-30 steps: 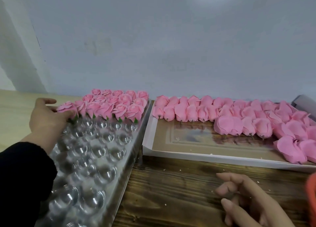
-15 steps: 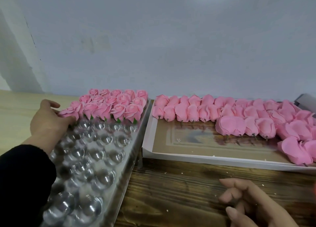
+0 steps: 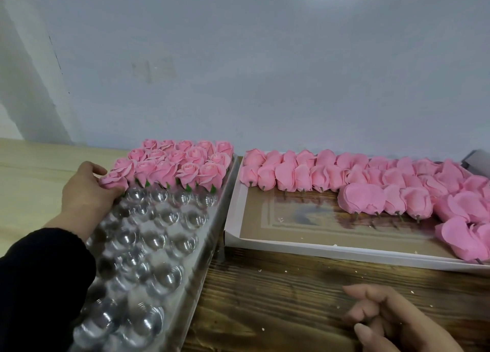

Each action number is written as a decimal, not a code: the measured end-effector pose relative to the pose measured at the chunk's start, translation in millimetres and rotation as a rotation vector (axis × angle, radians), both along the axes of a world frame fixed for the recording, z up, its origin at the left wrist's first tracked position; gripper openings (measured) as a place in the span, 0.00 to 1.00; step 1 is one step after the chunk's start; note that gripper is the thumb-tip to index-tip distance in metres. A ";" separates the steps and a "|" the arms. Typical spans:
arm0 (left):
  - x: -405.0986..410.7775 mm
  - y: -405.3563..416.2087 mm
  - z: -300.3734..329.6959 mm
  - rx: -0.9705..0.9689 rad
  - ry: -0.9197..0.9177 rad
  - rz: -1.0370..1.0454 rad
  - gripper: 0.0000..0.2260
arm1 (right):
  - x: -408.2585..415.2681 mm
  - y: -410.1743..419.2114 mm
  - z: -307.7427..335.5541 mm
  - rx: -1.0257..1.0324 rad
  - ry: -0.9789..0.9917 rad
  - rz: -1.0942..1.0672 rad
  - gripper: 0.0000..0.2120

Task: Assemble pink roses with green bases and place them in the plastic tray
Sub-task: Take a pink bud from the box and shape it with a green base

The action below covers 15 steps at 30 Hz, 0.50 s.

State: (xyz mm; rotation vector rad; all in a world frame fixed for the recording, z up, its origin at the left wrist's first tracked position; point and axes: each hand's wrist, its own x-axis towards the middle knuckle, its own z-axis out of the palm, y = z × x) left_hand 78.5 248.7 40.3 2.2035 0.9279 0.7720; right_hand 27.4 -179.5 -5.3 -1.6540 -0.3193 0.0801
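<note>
Left hand [image 3: 87, 190] holds a rose [image 3: 114, 182] at the tray [image 3: 209, 235] left edge, near cups open. Right hand [image 3: 392, 322], loosely curled, holds nothing on the desk [image 3: 278, 298].

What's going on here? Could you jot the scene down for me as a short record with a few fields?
Setting: wooden table against a pale wall
Plastic tray: clear, with round cups; far rows filled, near cups open
Finished roses: pink, green bases showing, standing in the tray's far rows
Left hand: at the tray's far left edge, fingers gripping a rose at the next row's left end
Right hand: resting low over the table, fingers loosely curled; whether it holds anything is unclear
Shallow box: white-rimmed, holds pink rose heads lying on their sides, short stems showing, no green bases visible
</note>
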 end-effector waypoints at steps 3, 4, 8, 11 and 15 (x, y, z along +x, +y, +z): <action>-1.9 -0.7 -0.2 0.021 -0.007 0.008 0.16 | -3.1 2.8 4.7 -0.010 0.022 -0.014 0.16; -3.0 -1.1 0.2 0.034 0.001 0.007 0.16 | -2.1 3.2 7.7 -0.017 0.022 -0.003 0.14; -7.0 -3.6 6.5 0.093 0.062 0.001 0.19 | 6.1 -0.1 18.2 -0.111 -0.016 0.082 0.12; -9.7 -7.8 11.6 0.078 0.090 -0.002 0.21 | 5.9 -1.7 17.3 -0.145 -0.022 0.089 0.12; -13.9 -15.4 16.1 0.067 0.115 -0.007 0.24 | 5.6 -2.6 17.2 -0.173 -0.029 0.108 0.11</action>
